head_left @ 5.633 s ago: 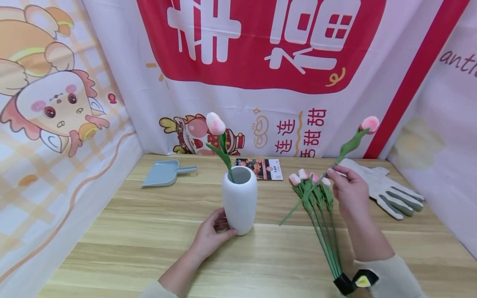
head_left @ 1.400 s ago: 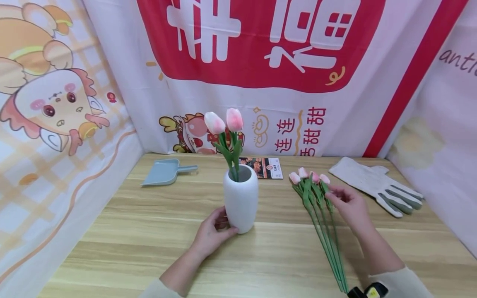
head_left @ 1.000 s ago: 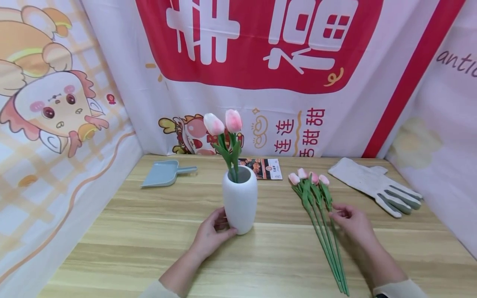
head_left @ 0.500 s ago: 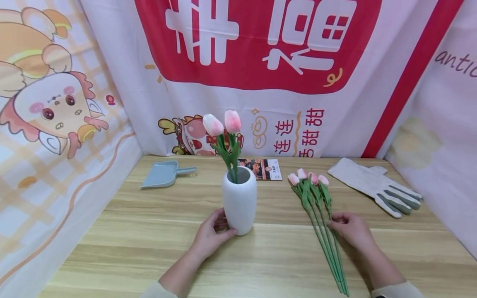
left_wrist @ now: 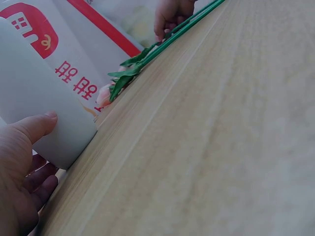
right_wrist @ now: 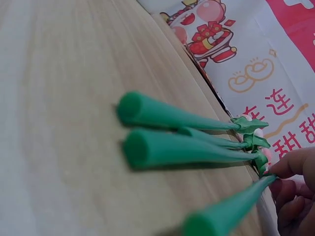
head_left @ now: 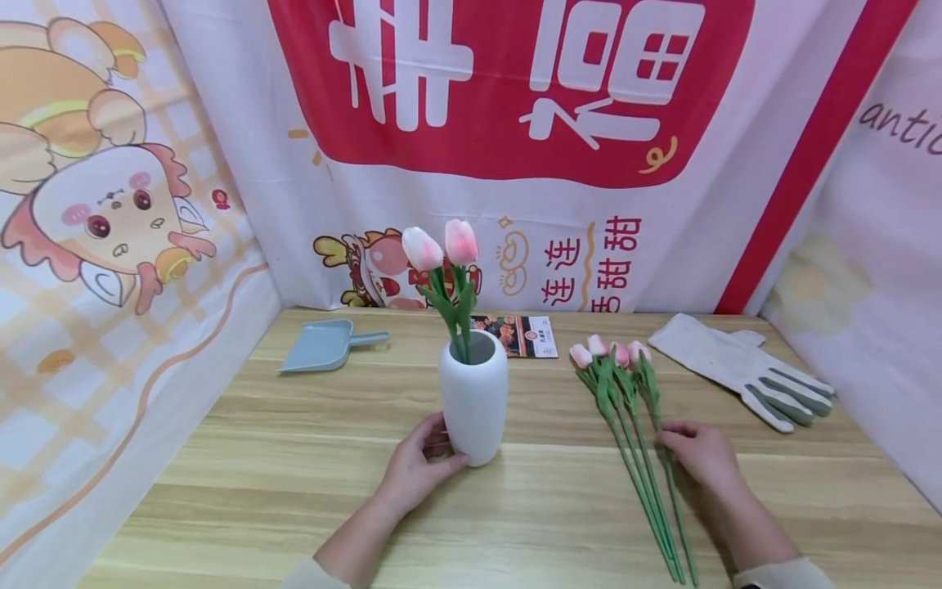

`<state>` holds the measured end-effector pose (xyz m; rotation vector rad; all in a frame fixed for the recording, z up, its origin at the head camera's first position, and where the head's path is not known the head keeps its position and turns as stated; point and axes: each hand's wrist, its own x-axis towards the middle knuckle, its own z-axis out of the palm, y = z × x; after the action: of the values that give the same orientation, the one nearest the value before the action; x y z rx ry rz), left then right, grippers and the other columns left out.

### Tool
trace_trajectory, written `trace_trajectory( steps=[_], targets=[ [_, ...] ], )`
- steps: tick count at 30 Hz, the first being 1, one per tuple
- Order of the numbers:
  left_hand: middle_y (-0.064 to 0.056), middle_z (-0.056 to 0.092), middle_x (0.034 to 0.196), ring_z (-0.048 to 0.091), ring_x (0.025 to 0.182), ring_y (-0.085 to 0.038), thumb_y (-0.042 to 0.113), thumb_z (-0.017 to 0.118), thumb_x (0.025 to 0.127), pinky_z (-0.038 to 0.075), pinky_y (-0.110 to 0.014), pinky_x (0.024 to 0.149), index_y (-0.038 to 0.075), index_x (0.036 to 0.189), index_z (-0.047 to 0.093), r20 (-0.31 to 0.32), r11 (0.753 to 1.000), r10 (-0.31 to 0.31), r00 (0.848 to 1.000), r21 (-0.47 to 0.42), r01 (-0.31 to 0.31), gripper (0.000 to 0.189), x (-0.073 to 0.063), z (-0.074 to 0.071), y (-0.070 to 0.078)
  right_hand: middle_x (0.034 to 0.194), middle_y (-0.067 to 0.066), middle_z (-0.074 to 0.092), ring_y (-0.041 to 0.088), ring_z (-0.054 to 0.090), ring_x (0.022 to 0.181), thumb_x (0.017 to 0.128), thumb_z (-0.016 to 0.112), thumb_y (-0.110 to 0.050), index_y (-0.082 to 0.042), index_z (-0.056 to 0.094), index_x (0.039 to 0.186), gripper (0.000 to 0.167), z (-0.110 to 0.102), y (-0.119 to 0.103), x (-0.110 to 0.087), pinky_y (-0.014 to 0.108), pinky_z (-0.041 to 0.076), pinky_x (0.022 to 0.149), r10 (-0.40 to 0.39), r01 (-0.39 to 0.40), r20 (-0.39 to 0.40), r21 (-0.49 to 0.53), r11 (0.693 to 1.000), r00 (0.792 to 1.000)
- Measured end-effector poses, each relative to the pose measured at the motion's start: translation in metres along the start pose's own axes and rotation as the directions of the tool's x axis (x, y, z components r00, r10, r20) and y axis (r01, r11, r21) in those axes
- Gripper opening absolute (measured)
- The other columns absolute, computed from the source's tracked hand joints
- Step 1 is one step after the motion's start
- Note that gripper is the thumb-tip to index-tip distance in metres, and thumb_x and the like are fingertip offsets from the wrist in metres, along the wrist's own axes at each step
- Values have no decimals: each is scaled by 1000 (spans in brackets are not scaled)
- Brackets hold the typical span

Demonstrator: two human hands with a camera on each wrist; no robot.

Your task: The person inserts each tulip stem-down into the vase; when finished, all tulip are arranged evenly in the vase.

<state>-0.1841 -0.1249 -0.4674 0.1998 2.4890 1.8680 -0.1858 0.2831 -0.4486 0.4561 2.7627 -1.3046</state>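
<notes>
A white vase [head_left: 474, 409] stands upright on the wooden table, and two pink-and-white artificial tulips [head_left: 441, 245] rise from its mouth. Low on its left side, my left hand [head_left: 418, 462] holds it, thumb in front and fingers around behind. On the right lies a bundle of artificial tulips [head_left: 625, 425], heads toward the back and green stems toward me. My right hand [head_left: 699, 454] pinches the stem of the rightmost tulip [head_left: 651, 393] between thumb and fingers. In the right wrist view that stem [right_wrist: 231, 209] sits apart from the other stems [right_wrist: 187, 142].
A blue dustpan [head_left: 320, 343] lies at the back left. Behind the vase is a printed seed packet [head_left: 533, 335]. A grey-white glove [head_left: 743, 368] lies at the back right. Printed cloth hangs around the table [head_left: 294, 458] on the back and sides.
A second tulip, earlier in my right hand, now stands in the vase. My right hand went back to the bundle, slid down the rightmost stem and shifted it slightly right. The left hand stayed.
</notes>
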Motion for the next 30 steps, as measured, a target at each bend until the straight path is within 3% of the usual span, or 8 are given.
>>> trace_trajectory(
  steps=[5, 10, 12, 16, 18, 21, 25, 30],
  targets=[
    [-7, 67, 118, 62, 111, -23, 19, 84, 77, 53, -42, 98, 12, 133, 56, 2, 1000, 2, 1000, 7, -2, 63, 0, 0, 0, 115, 19, 65, 15, 58, 88, 94, 59, -26, 6, 57, 129, 47, -7, -2, -2, 21, 48, 68, 28, -27, -13, 94, 995, 1000],
    [-7, 67, 117, 63, 110, -23, 15, 83, 77, 53, -43, 97, 12, 132, 57, -4, 1000, 11, 1000, -15, -11, 61, -1, 1, 1, 85, -10, 63, 3, 52, 74, 96, 60, -26, 6, 54, 133, 50, -21, -14, -3, 20, 49, 64, 0, 8, -43, 190, 982, 999],
    [-7, 67, 117, 62, 110, -23, 14, 83, 77, 53, -43, 97, 11, 132, 57, -8, 1000, 13, 1000, -20, -13, 62, -1, 1, 1, 74, -18, 56, 2, 49, 68, 95, 63, -29, -2, 62, 127, 42, -25, -22, -3, 20, 47, 60, 12, 6, -74, 245, 970, 997],
    [-7, 67, 118, 63, 110, -23, 12, 83, 77, 54, -43, 96, 10, 133, 56, -13, 1000, 15, 1000, -17, -15, 62, -1, 1, 0, 68, -21, 56, 1, 45, 59, 91, 69, -30, -31, 71, 97, 6, -31, -39, -4, 20, 41, 52, 21, 30, -123, 398, 917, 992],
    [-7, 67, 118, 63, 110, -23, 13, 83, 77, 54, -43, 96, 10, 133, 56, -12, 1000, 15, 1000, -14, -15, 63, -1, 1, 0, 70, -20, 59, 2, 45, 59, 90, 72, -30, -39, 69, 88, 9, -32, -49, -6, 19, 40, 50, 29, 34, -119, 489, 871, 992],
    [-7, 67, 118, 63, 110, -23, 16, 84, 77, 54, -43, 97, 11, 133, 57, -9, 1000, 11, 1000, -12, -11, 62, -1, 0, 0, 76, -19, 60, 3, 46, 62, 88, 73, -33, -36, 69, 96, 9, -32, -64, -9, 18, 40, 51, 39, 32, -118, 544, 839, 992],
    [-9, 67, 117, 63, 110, -24, 17, 84, 77, 54, -42, 97, 11, 132, 57, -6, 1000, 13, 1000, -10, -13, 62, -1, 0, 0, 78, -19, 62, 3, 47, 66, 87, 74, -32, -27, 69, 109, 23, -27, -84, -12, 16, 42, 52, 57, 38, -137, 602, 797, 989],
    [-9, 67, 116, 63, 109, -23, 16, 84, 77, 54, -41, 97, 10, 132, 57, -1, 1000, 20, 1000, -17, -20, 62, -1, 0, 0, 76, -19, 67, 2, 47, 64, 88, 74, -25, -23, 68, 108, 22, -19, -108, -15, 14, 39, 50, 54, 74, -166, 676, 733, 985]
  ],
)
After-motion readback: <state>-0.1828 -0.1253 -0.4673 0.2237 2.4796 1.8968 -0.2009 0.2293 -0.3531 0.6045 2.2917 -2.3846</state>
